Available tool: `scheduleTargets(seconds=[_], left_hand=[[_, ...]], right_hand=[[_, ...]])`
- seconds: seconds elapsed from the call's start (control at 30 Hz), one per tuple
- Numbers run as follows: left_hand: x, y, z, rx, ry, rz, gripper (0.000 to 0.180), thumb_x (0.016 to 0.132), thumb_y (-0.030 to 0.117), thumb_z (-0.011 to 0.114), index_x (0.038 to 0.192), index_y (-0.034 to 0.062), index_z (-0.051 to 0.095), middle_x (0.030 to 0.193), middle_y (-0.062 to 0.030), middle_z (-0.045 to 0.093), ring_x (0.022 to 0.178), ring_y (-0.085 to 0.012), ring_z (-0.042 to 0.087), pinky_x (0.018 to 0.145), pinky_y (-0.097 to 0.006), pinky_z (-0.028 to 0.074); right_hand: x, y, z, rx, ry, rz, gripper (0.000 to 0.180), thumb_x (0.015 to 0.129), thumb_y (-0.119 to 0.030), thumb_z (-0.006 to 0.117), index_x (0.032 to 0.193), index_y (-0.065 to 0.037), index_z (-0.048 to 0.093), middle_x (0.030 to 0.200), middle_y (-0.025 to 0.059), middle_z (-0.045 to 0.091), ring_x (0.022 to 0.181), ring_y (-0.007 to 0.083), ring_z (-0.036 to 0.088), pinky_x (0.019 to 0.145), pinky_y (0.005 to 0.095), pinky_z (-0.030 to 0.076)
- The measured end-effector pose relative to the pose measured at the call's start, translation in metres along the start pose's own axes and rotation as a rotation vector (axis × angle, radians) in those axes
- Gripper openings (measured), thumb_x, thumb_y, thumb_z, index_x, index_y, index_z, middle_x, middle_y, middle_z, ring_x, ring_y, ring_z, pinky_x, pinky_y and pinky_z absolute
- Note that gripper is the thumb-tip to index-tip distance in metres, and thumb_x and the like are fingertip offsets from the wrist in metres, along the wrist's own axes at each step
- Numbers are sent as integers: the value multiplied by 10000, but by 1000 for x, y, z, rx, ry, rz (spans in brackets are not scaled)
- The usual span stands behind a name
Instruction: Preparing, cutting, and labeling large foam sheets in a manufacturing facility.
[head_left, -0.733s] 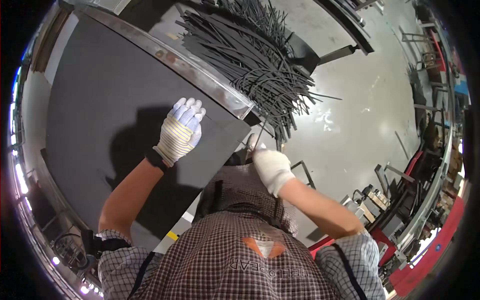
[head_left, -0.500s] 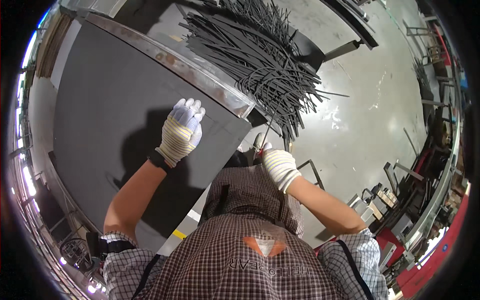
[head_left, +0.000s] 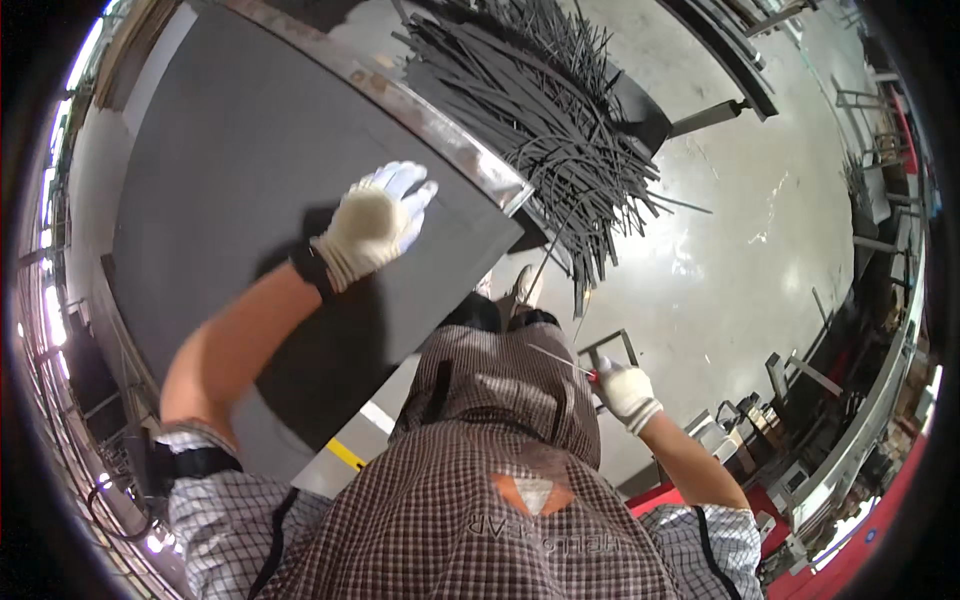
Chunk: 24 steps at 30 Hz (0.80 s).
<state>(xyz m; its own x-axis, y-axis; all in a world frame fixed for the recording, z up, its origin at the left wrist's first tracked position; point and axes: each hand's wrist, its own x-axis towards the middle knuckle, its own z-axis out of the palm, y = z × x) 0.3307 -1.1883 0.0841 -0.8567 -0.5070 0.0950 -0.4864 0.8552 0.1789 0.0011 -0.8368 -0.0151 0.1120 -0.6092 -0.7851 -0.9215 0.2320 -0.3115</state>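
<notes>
My left hand [head_left: 375,222], in a pale knitted glove with a dark band at the wrist, is over a large dark grey sheet [head_left: 230,190]. Its fingers are stretched out and it grips nothing; whether it touches the surface I cannot tell. Off to the right of my apron, my right hand [head_left: 628,393], gloved too, is closed round the red handle of a slim tool [head_left: 563,360]. The tool's thin metal shaft points left across my apron; its exact kind is unclear. Beyond the sheet's far edge runs a metal rail [head_left: 430,122].
A tangled heap of thin dark strips [head_left: 560,130] lies past the rail, some trailing near my shoes [head_left: 527,285]. A dark-topped frame with a leg [head_left: 710,118] stands at upper right. Metal frames and equipment [head_left: 745,415] line the right side, and yellow tape [head_left: 345,453] marks the floor.
My right hand has moved right and toward me with the red-handled tool, away from the strip ends. My left hand has turned and shifted slightly up and right, its fingers now straighter.
</notes>
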Motion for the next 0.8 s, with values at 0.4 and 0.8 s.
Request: scheduleTargets(seconds=[0.4, 0.8], left_hand=[[-21, -2, 8, 118, 25, 13, 459, 793, 150, 578, 1237, 34, 592, 1216, -162, 611, 1178, -323, 554, 1086, -471, 374], [-20, -11, 11, -47, 147, -27, 429, 760, 139, 551, 1169, 31, 624, 1185, -161, 619, 1146, -330, 566, 1063, -472, 399]], right_hand=[[99, -188, -193, 1120, 611, -72, 570, 717, -241, 863, 1135, 32, 588, 1063, 124, 658, 938, 213, 620, 818, 349, 509], [111, -121, -154, 1398, 211, -50, 577, 737, -252, 858, 1146, 21, 556, 1001, 89, 650, 866, 152, 614, 767, 283, 506]])
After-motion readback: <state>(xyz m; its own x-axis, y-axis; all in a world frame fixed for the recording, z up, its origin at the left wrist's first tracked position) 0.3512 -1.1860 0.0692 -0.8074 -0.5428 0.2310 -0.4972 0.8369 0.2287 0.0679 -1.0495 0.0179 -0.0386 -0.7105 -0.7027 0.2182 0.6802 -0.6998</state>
